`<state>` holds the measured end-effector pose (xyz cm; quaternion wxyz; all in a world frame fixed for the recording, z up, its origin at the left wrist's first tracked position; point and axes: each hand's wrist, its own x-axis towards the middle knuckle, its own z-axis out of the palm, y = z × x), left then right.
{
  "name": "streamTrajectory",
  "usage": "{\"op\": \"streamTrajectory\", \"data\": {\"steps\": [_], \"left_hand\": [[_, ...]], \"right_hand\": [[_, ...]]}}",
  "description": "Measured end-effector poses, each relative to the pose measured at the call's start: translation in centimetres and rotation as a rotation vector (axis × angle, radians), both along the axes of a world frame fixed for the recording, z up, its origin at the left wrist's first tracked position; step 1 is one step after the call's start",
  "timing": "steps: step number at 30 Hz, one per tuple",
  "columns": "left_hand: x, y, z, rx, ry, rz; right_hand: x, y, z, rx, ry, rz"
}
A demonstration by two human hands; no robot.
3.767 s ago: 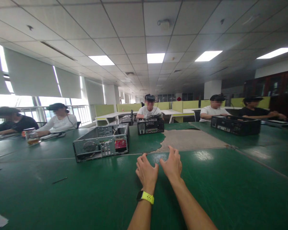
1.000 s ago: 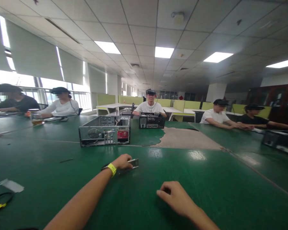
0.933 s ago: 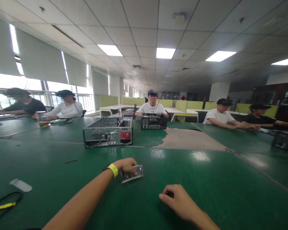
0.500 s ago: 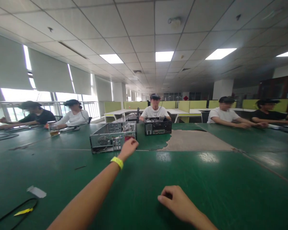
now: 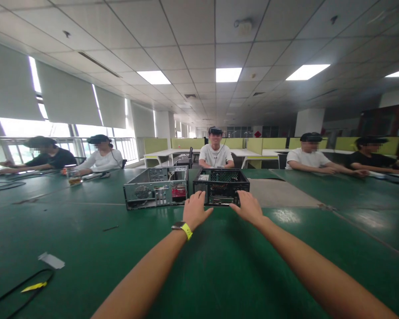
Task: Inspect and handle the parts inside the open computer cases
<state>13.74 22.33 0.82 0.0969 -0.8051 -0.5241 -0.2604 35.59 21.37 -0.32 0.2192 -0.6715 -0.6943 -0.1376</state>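
A black computer case (image 5: 221,180) with an open top lies on the table ahead of me. My left hand (image 5: 196,209) is at its near left corner, fingers spread and thumb pointing right. At the near right corner is my right hand (image 5: 248,207), its fingers also apart. Both hands overlap the case's near face; whether they press on it I cannot tell. Left of the black case stands a silver computer case (image 5: 146,193), also open, with a red part inside. My left wrist wears a watch on a yellow-green strap.
The green table (image 5: 113,248) has a bare grey patch (image 5: 279,192) right of the black case. A black cable (image 5: 9,290) with a yellow tag and a pale strip (image 5: 52,260) lie at left. A person (image 5: 215,153) sits opposite; several others sit along the sides.
The black case now sits closer to me, beside the silver one. My right hand has reached forward to it, and my left has shifted right from the silver case. Both hands have opened.
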Motion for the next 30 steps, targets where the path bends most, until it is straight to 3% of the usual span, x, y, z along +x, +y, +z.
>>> {"op": "streamTrajectory", "data": {"steps": [2,6,7,10,15,18,23,30], "left_hand": [[0.2,-1.8,-2.6,-0.131,-0.008,0.027],[0.4,-6.6,-9.9,-0.607,-0.021,0.009],[0.4,-7.7,-11.3,-0.652,-0.055,0.009],[0.3,-10.1,-13.2,-0.733,-0.205,0.031],[0.4,-10.9,-12.4,-0.953,-0.352,0.025],[0.4,-10.8,-12.4,-0.923,-0.434,0.003],[-0.2,-11.2,-12.1,-0.677,-0.442,0.008],[-2.3,-12.7,-7.5,-0.197,-0.378,0.038]], "right_hand": [[0.2,3.1,0.4,-0.029,-0.036,-0.003],[-0.3,9.0,0.0,-0.086,-0.039,-0.034],[-0.4,10.4,-0.2,-0.102,-0.042,-0.039],[-1.1,14.4,-0.7,-0.142,-0.061,-0.031],[-1.5,18.6,0.0,-0.224,-0.094,-0.014],[-1.2,18.2,0.3,-0.234,-0.122,-0.028],[-1.5,11.8,-0.8,-0.179,-0.216,0.035],[-5.1,2.3,-2.3,-0.105,-0.278,0.157]]}}
